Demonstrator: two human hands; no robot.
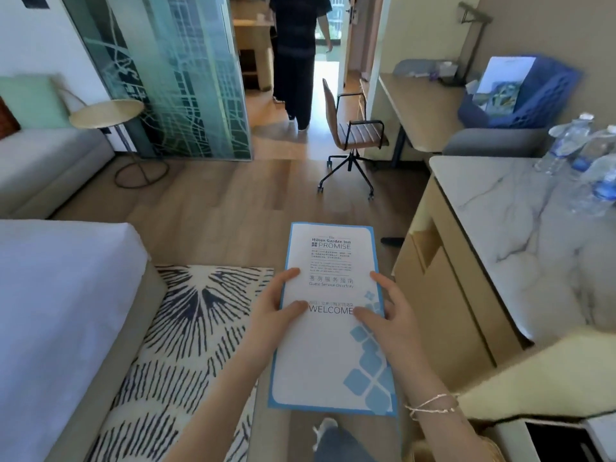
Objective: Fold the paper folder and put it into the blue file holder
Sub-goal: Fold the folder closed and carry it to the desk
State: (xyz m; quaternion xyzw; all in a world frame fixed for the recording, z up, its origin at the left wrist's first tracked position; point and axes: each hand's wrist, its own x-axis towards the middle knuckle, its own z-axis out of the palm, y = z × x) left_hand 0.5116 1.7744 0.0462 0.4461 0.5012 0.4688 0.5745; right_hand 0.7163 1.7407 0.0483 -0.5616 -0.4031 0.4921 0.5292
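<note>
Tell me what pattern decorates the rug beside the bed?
Dark streaks radiating outward on a cream rug, seen clearly in the head view.

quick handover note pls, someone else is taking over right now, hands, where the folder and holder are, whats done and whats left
Left hand: holds the left edge of the paper folder, thumb on the cover.
Right hand: holds the right edge, fingers spread along it.
The folder is closed, held in the air above the floor, cover up with WELCOME showing.
The blue file holder is far off to the right, on the grey seat by the desk, and already has a sheet standing in it.
Done: the folder looks folded shut.
Left: carry it to the holder and slide it in. The water bottles on the marble counter stand beside the way there.
</note>
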